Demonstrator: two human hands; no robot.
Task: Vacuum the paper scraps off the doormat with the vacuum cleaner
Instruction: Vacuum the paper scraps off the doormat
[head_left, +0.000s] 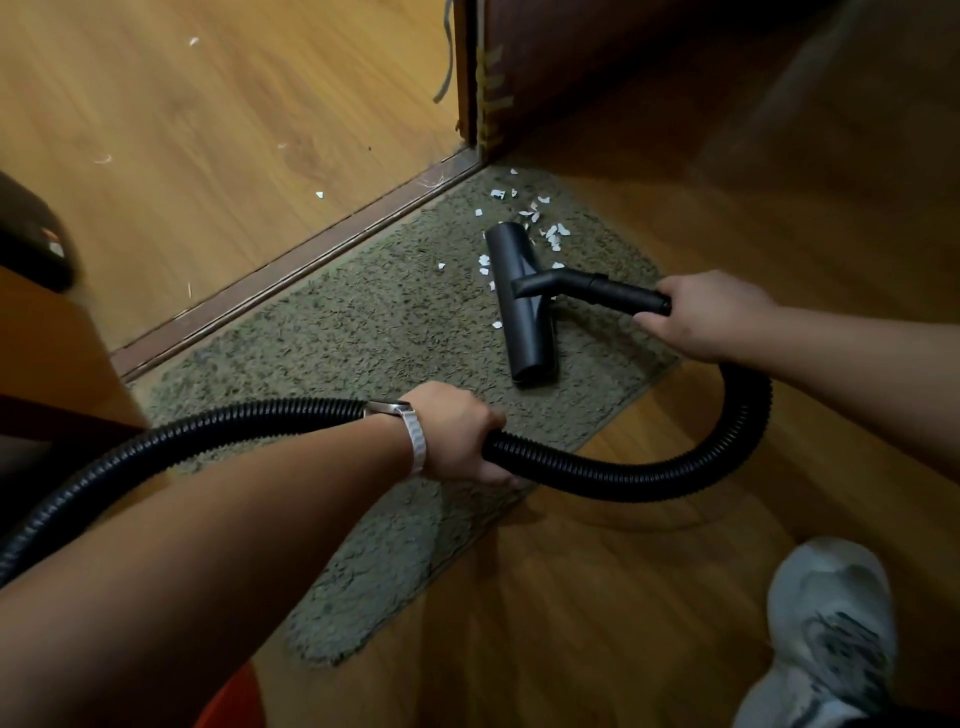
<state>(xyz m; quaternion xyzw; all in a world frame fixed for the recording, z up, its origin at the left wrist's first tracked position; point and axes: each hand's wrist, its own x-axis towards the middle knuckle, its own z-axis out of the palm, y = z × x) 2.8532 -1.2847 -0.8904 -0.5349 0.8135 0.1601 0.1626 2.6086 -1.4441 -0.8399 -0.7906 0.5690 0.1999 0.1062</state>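
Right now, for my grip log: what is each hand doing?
Left hand: grips the ribbed hose.
Right hand: grips the rigid tube behind the floor nozzle.

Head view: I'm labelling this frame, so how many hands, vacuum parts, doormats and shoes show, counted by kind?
Hands: 2, left hand and right hand
Floor nozzle: 1
Rigid tube: 1
Hose: 1
Doormat: 1
Shoe: 1
Total: 7
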